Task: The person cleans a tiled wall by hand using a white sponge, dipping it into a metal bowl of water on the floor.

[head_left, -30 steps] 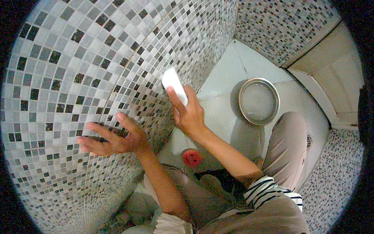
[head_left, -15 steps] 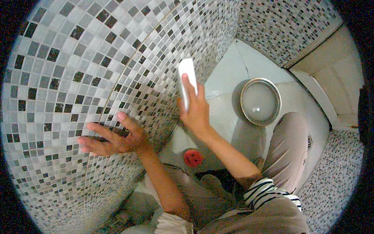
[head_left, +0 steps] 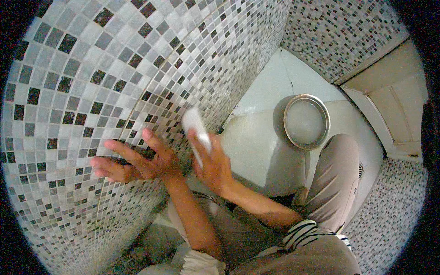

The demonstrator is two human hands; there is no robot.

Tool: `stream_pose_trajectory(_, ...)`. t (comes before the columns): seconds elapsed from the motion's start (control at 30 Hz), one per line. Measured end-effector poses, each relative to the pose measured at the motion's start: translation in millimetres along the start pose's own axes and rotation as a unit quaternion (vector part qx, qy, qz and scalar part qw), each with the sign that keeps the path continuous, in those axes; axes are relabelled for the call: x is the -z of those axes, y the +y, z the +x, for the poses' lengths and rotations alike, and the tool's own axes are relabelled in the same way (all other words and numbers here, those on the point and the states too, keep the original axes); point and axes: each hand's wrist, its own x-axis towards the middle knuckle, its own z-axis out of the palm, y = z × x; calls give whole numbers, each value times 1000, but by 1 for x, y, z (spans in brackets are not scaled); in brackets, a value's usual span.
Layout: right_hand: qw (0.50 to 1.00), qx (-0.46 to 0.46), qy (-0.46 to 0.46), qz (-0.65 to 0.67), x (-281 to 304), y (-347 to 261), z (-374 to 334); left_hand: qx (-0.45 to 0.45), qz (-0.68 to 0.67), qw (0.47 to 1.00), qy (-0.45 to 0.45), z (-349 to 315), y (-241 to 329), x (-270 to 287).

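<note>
My right hand grips a white oblong block, held lengthwise against or close to the mosaic-tiled wall. The block is smeared by motion, and its wall-facing side is hidden, so I cannot tell whether it has bristles. One finger lies stretched along its back. To the left, my left hand is spread at the wall with its fingers apart and nothing in it. Both forearms reach up from the lower edge, the left one close to the wall.
A round metal basin of cloudy water stands on the pale floor, right of my hands. Beside it is my bent knee. A beige panelled door is at the far right, with a floor drain near my leg.
My right hand has moved down and left along the wall with the white block. My left hand has stayed nearly still. The red round thing on the floor is now hidden behind my right arm.
</note>
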Motion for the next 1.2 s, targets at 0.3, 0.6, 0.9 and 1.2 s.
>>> stream_pose_trajectory(0.3, 996, -82, 45, 1, 8, 7, 37, 0, -19, 999, -26, -6, -4, 3)
stream_pose_trajectory(0.6, 997, -38, 66, 8, 24, 17, 52, 4, -31, 999, -29, -6, -5, 3)
stream_pose_trajectory(0.9, 998, -56, 16, 30, 25, 21, 50, 5, -17, 1000, 1, -6, -2, 0)
stream_pose_trajectory(1.2, 994, -92, -38, 41, 8, -2, 11, -8, -12, 1000, 12, -6, -5, -5)
